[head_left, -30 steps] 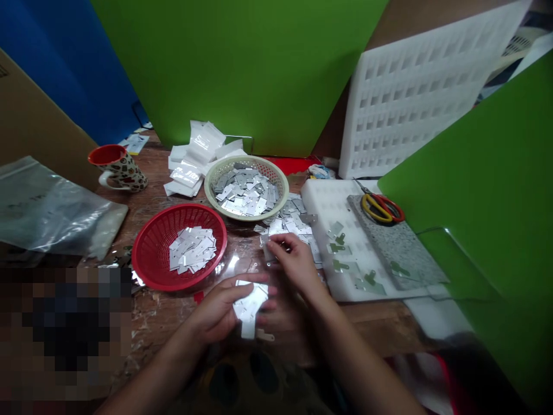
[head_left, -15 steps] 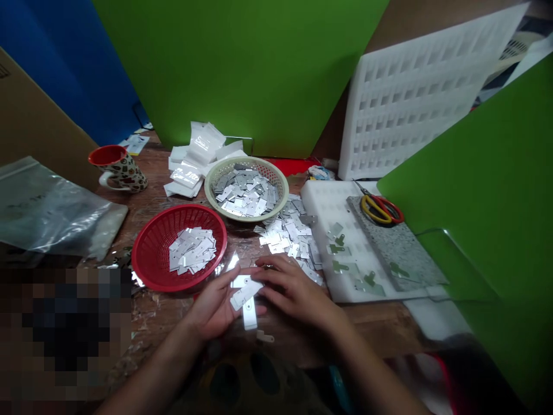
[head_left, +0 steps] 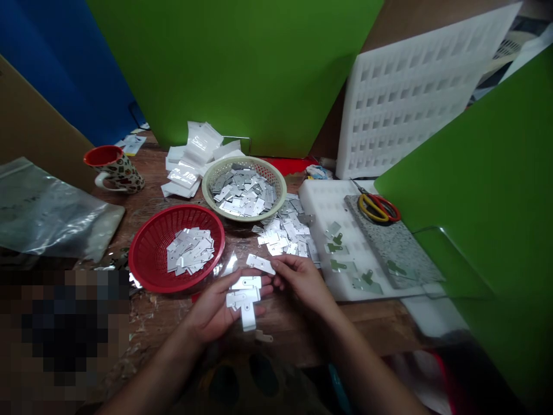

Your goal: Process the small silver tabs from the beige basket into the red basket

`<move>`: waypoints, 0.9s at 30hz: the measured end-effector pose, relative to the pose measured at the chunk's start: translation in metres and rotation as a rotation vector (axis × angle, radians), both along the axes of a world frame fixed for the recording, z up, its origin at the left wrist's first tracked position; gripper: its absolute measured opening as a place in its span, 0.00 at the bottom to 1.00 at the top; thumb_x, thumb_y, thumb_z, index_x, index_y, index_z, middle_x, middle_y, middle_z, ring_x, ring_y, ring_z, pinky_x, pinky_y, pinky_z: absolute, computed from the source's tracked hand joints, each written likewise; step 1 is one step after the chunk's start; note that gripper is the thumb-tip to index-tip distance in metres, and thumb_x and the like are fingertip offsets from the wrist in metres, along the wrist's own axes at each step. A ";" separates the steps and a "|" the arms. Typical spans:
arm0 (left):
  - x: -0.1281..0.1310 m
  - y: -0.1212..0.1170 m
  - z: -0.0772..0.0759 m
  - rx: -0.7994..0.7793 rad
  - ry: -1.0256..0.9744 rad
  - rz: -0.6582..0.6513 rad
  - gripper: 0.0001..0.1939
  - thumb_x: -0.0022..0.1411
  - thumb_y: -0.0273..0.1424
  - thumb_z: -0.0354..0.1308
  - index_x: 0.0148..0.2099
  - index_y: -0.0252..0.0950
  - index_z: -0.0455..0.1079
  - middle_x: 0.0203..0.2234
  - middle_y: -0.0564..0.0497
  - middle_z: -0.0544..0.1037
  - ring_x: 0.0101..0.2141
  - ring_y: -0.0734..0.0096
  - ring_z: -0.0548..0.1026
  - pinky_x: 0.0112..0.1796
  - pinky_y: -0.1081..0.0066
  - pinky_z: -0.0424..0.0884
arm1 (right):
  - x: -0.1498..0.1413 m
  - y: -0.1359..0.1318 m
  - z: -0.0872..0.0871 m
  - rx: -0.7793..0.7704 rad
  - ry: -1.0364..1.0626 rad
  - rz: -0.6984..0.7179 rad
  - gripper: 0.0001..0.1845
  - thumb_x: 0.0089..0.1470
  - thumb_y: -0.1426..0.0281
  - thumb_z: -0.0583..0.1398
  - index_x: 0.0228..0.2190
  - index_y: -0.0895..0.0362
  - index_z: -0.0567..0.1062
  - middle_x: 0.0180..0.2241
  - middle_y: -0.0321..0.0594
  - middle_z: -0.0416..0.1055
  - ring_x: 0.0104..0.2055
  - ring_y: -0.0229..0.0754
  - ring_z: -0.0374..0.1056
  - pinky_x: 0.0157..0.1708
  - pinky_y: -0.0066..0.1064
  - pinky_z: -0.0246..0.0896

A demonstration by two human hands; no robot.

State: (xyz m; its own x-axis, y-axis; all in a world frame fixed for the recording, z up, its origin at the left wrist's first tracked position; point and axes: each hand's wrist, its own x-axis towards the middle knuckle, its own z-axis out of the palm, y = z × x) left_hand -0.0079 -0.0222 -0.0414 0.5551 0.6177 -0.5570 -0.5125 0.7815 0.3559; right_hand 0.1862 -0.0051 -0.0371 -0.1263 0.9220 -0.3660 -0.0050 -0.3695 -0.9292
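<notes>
My left hand [head_left: 218,311] lies palm up, holding a few small flat metal plates [head_left: 244,298] with holes; they overlap across its palm and fingers. In a pinch between thumb and fingers, my right hand [head_left: 300,279] has one more metal plate [head_left: 260,264], just above those in the left palm. A loose metal piece [head_left: 264,337] with a narrow tab rests on the table below my hands. Many similar plates fill the red basket [head_left: 135,253] and the cream basket [head_left: 283,196]. Behind my right hand spreads a pile of plates [head_left: 287,230].
At the right, a white foam block [head_left: 317,230] carries glass-like pieces and a stone slab [head_left: 389,259] with scissors [head_left: 378,207] on it. A mug [head_left: 116,170] and a plastic bag [head_left: 56,213] stand left. Green panels [head_left: 242,75] rise behind and to the right.
My right hand has moved slightly right and now pinches a single plate above the left palm. The plates on my left palm lie differently, with one now lying level across.
</notes>
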 end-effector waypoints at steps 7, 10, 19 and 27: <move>0.002 -0.002 -0.001 0.048 0.024 0.028 0.16 0.64 0.32 0.54 0.52 0.29 0.68 0.54 0.31 0.71 0.55 0.42 0.68 0.40 0.54 0.76 | -0.001 0.001 0.005 -0.028 0.088 0.009 0.15 0.48 0.59 0.65 0.33 0.59 0.79 0.18 0.33 0.71 0.19 0.32 0.63 0.22 0.25 0.57; 0.003 -0.002 0.001 0.060 0.061 0.046 0.16 0.63 0.31 0.56 0.52 0.30 0.67 0.53 0.32 0.72 0.55 0.42 0.69 0.39 0.55 0.76 | -0.002 0.000 0.003 -0.037 0.110 0.012 0.15 0.48 0.60 0.65 0.32 0.60 0.78 0.17 0.33 0.71 0.18 0.32 0.63 0.22 0.25 0.58; 0.003 -0.003 0.004 0.052 0.105 0.072 0.16 0.60 0.31 0.59 0.51 0.33 0.70 0.49 0.36 0.75 0.49 0.47 0.74 0.39 0.57 0.76 | 0.001 -0.001 0.005 0.114 0.067 0.018 0.08 0.46 0.68 0.66 0.31 0.56 0.79 0.32 0.39 0.77 0.34 0.40 0.72 0.39 0.35 0.67; 0.003 -0.004 0.007 0.090 0.157 0.078 0.15 0.56 0.24 0.62 0.48 0.33 0.73 0.43 0.39 0.79 0.44 0.52 0.77 0.37 0.63 0.77 | 0.000 -0.006 -0.004 0.298 -0.046 0.027 0.08 0.49 0.71 0.64 0.34 0.53 0.80 0.41 0.41 0.75 0.46 0.44 0.70 0.50 0.41 0.64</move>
State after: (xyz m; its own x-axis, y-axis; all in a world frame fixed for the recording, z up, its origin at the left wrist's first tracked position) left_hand -0.0048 -0.0264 -0.0342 0.4147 0.7063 -0.5737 -0.5028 0.7033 0.5025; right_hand 0.1861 -0.0114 -0.0406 -0.1415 0.9862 -0.0859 0.0462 -0.0801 -0.9957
